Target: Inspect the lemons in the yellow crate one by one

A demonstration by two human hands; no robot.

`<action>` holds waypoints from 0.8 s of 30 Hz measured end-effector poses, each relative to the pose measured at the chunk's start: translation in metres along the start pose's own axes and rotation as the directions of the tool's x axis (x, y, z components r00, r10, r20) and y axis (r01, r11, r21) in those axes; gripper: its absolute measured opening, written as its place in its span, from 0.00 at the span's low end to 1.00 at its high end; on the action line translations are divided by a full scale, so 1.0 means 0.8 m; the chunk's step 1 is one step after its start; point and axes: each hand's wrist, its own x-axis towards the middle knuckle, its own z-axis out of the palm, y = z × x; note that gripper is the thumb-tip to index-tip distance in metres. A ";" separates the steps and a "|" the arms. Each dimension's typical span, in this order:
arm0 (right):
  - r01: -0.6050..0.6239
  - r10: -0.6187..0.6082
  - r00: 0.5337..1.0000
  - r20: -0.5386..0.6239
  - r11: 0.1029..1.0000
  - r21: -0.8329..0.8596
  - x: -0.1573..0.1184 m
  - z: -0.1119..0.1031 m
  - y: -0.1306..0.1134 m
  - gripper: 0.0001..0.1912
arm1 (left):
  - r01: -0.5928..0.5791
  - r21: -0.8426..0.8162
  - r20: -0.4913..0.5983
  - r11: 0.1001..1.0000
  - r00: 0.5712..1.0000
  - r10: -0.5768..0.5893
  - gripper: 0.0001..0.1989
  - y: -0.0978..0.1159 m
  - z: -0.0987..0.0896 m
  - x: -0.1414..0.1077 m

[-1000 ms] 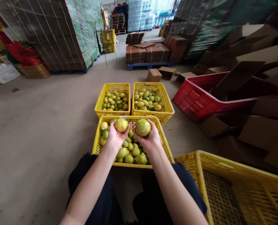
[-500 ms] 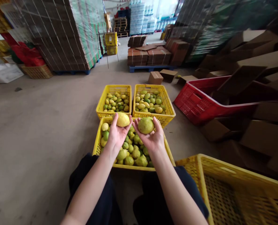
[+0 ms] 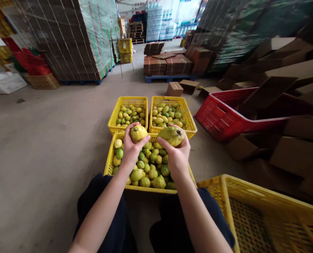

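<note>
My left hand (image 3: 132,149) is closed round a yellow lemon (image 3: 138,133), its stem end turned toward me. A larger green-yellow lemon (image 3: 170,136) with a dark end spot rests in my right hand (image 3: 179,156), fingers wrapped behind it and thumb in front. Both hands hover over the near yellow crate (image 3: 151,189), which holds many green and yellow lemons (image 3: 153,174). Just beyond stand two smaller-looking yellow crates side by side, the far left crate (image 3: 114,121) and the far right crate (image 3: 190,119), each with lemons inside.
At lower right stands another yellow crate (image 3: 251,186). A red crate (image 3: 216,117) with cardboard in it is to the right, beside heaped cardboard boxes (image 3: 298,151). Flattened cartons (image 3: 169,65) lie on a blue pallet (image 3: 158,79) ahead. Wrapped stacks (image 3: 98,38) rise behind.
Both hands have turned the lemons: thumbs now lie across the near side and the lemons' ends face me. The right hand has shifted slightly right. The crates stay put.
</note>
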 end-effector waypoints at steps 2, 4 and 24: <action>0.082 -0.082 0.997 -0.001 0.993 -0.081 -0.003 -0.001 -0.001 0.26 | -0.004 0.022 0.012 1.000 1.000 0.004 0.24 0.006 0.002 -0.003; 0.108 -0.108 0.994 0.002 0.990 -0.089 -0.006 0.000 0.000 0.25 | 0.022 0.014 -0.002 1.000 1.000 -0.022 0.24 0.011 0.005 -0.005; 0.142 -0.140 0.990 0.023 0.961 -0.236 -0.004 -0.003 0.010 0.21 | -0.044 0.101 -0.032 0.994 0.998 0.048 0.24 -0.001 -0.001 -0.005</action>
